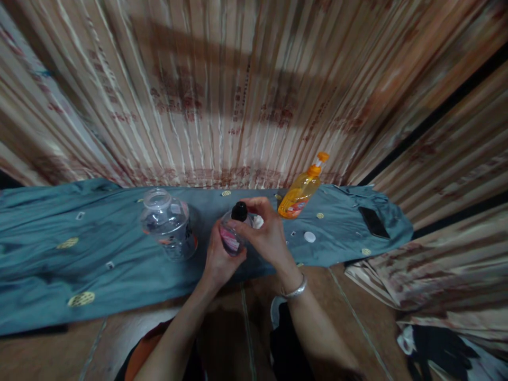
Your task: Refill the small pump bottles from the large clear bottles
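Note:
A small clear bottle point(231, 241) with a pink label and a black cap point(239, 211) is held upright over the cloth. My left hand point(220, 259) wraps round the bottle's lower body. At its neck, the fingers of my right hand point(265, 230) close around the black cap; a silver bracelet is on that wrist. Behind the right fingers shows a small white crumpled thing point(257, 221), partly hidden. To the left stands a large clear plastic jar point(172, 225) with an open mouth. An orange pump bottle point(300, 193) stands to the right.
A white round lid point(309, 237) lies right of my hands, and a black phone point(373, 222) near the right end. All rest on a blue-green patterned cloth point(119, 233). A pleated curtain point(222, 95) hangs behind it. Tiled floor point(317, 286) shows in front.

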{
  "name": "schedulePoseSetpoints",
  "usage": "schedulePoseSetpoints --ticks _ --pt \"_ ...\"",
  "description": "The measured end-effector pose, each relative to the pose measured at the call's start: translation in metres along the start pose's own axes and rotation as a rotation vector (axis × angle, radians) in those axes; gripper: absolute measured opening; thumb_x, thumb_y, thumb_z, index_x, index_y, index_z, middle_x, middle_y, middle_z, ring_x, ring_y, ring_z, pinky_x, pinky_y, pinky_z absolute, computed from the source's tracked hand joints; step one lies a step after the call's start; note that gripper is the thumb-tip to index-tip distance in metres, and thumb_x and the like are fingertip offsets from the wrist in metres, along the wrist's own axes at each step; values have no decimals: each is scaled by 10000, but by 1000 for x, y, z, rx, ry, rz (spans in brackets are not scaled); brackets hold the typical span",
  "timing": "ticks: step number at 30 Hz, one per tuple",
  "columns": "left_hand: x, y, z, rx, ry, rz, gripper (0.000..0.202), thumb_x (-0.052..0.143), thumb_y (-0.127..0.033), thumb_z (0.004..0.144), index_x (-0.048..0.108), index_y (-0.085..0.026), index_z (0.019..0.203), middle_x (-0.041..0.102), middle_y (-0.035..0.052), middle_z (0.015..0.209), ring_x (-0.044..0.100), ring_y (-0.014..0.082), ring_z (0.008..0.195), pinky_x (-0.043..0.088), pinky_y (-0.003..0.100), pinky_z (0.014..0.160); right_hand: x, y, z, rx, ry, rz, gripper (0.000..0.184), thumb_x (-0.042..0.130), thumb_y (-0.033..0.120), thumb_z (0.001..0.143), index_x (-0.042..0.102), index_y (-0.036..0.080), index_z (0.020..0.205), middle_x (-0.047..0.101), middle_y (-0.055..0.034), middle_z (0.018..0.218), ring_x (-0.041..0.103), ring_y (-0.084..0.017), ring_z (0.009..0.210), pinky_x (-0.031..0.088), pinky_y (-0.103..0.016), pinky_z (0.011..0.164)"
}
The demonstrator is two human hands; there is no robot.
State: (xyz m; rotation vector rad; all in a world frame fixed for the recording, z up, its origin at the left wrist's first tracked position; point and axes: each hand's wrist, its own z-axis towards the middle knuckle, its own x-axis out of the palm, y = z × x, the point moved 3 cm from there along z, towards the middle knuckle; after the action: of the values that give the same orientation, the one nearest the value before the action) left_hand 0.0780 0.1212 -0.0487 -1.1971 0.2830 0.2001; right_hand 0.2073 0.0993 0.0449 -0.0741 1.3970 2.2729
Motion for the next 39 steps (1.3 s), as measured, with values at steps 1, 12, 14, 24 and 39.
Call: schedulePoseSetpoints --ticks 1,12,14,24,39 --pt "1 1 0 7 -2 3 816 763 -226 610 387 -192 1333 624 135 1249 632 317 1161 515 485 976 -2 -2 -1 12 -12 2 396 800 430 731 607 248 1024 710 -25 1087 673 -206 1013 535 -370 938" --pt "13 10 2 8 -6 80 844 741 -225 597 378 -177 1357 597 149 1238 601 340 1159 481 528 1008 -14 -17 0 3 1 7 486 761 430 770 581 251 1184 664 -73 1251 641 -230 1139 505 -417 1013" --pt "15 11 2 4 -9 95 862 740 -225 589 371 -155 1365 581 169 1261 586 355 1181 463 546 1026 -17 -19 1 24 -48 -27 444 782 439 744 606 236 1098 669 -86 1233 643 -244 1132 503 -437 1013" --pt "17 12 1 27 5 110 869 736 -200 592 362 -184 1376 563 155 1292 564 348 1213 443 554 1047 -25 -18 0 30 45 -82 449 730 454 788 607 253 1171 702 -57 1128 666 -232 1046 526 -413 955" --pt "22 2 0 -22 77 102 892 735 -151 566 356 -109 1372 550 197 1309 542 372 1229 435 548 1052 -31 -19 0 -10 11 -242 454 735 518 775 637 234 1115 718 -68 1053 677 -257 1003 530 -440 936"
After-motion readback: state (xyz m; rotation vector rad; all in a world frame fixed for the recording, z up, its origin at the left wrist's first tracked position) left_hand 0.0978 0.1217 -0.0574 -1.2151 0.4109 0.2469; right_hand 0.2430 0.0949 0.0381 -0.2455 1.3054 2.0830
